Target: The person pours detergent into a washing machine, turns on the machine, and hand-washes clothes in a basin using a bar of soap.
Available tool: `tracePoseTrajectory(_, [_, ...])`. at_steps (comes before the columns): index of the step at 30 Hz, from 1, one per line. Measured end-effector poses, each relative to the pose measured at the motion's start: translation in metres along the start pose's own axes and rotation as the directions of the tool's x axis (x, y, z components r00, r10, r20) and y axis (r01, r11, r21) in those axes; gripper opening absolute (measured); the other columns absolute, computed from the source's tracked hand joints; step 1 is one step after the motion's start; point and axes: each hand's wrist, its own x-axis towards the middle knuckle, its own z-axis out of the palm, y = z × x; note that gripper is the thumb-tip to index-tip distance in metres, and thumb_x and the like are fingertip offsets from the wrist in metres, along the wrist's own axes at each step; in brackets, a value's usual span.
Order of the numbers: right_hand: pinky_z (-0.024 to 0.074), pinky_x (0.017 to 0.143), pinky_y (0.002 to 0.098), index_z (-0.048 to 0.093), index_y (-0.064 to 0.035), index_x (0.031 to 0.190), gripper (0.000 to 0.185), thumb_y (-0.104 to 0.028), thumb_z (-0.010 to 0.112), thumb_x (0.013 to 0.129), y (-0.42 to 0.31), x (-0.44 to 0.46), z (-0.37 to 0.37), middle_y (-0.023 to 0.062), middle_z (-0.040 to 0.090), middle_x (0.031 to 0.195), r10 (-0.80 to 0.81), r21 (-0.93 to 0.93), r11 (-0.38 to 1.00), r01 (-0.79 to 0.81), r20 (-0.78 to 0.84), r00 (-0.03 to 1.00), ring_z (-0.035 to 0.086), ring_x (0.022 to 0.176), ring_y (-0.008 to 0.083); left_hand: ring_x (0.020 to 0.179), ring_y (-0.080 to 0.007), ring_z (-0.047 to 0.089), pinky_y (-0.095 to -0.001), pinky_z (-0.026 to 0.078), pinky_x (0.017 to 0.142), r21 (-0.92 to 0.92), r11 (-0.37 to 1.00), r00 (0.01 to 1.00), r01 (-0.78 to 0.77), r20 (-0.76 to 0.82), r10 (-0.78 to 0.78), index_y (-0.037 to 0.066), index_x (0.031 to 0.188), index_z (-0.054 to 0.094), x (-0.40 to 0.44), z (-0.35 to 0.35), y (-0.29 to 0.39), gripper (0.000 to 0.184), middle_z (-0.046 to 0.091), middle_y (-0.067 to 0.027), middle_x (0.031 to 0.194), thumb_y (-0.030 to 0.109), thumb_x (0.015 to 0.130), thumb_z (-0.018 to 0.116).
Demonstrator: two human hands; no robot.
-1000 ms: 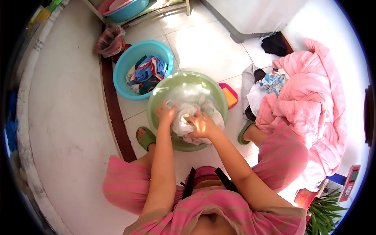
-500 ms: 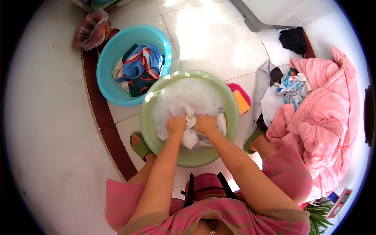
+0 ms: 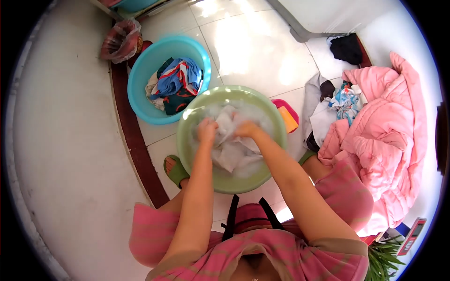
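A pale green basin (image 3: 185,140) on the floor holds cloudy, sudsy water and a wet white garment (image 3: 229,157). My left hand (image 3: 207,131) is closed on the garment's left side, fingers curled. Opposite it, my right hand (image 3: 246,129) grips the same cloth on the right, a little smeared by motion, with its fingertips partly lost in suds. Between both hands the cloth is bunched and lifted toward the far side, while its lower part spreads in the water. What kind of garment it is cannot be made out.
A blue basin (image 3: 136,93) with coloured clothes stands at the far left. Right of the green basin lies a pink soap dish (image 3: 293,110) with an orange bar (image 3: 288,119). Further right are a pink padded jacket (image 3: 375,140) and other clothes. A lined bin (image 3: 121,41) stands by the wall.
Both hands have moved up toward the far side of the basin, drawing the white garment with them. The cloth is more spread out than before, and the view has shifted slightly.
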Motion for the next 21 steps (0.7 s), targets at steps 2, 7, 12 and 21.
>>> tracePoseTrajectory(2, [0.0404,0.095,0.0378,0.049,-0.0100,0.130,0.086,-0.044,0.081,0.058,-0.006,-0.026,-0.028,0.0142,0.058,0.122,-0.016,0.260,0.966,-0.008,0.090,0.996,0.053,0.115,0.0293,0.062,-0.0275,0.052,-0.0384,0.041,0.055,-0.058,0.976,0.975,-0.212,-0.077,0.207,0.001,0.068,0.058,-0.034,-0.005,0.023,0.010,0.055,-0.0127,0.066,0.011,0.066,0.056])
tracePoseTrajectory(7, [0.0299,0.055,0.0208,0.047,-0.0054,0.136,0.057,-0.006,0.067,0.083,-0.056,-0.111,-0.075,-0.0055,0.039,0.063,-0.229,0.995,0.043,0.089,-0.077,0.970,0.035,0.061,0.0046,0.056,-0.0108,0.034,-0.0240,0.023,0.052,-0.666,0.739,0.989,0.102,-0.014,-0.150,0.005,0.054,0.040,-0.125,-0.020,0.095,0.012,0.037,-0.0014,0.057,0.003,0.064,0.047])
tracePoseTrajectory(12, [0.0397,0.065,0.0237,0.059,-0.0062,0.123,0.041,-0.013,0.068,0.084,-0.097,-0.141,-0.078,-0.0001,0.050,0.078,-0.171,0.902,0.246,0.355,-0.320,0.932,0.048,0.071,0.0122,0.059,-0.0108,0.030,-0.0240,0.022,0.056,-0.700,0.697,0.983,-0.155,-0.040,0.179,0.003,0.053,0.033,-0.190,-0.018,0.148,0.012,0.034,-0.0011,0.060,-0.005,0.059,0.040])
tracePoseTrajectory(21, [0.0235,0.101,0.0656,0.060,-0.0222,0.125,0.051,-0.047,0.062,0.081,-0.005,-0.138,0.024,0.0165,0.041,0.138,0.043,0.003,0.999,-0.045,-0.363,0.931,0.030,0.130,0.0393,0.055,-0.0217,0.050,-0.0351,0.039,0.053,0.097,0.977,0.916,-0.191,0.374,0.142,0.000,0.058,0.056,-0.200,-0.009,0.108,0.016,0.056,-0.0078,0.064,0.009,0.071,0.053])
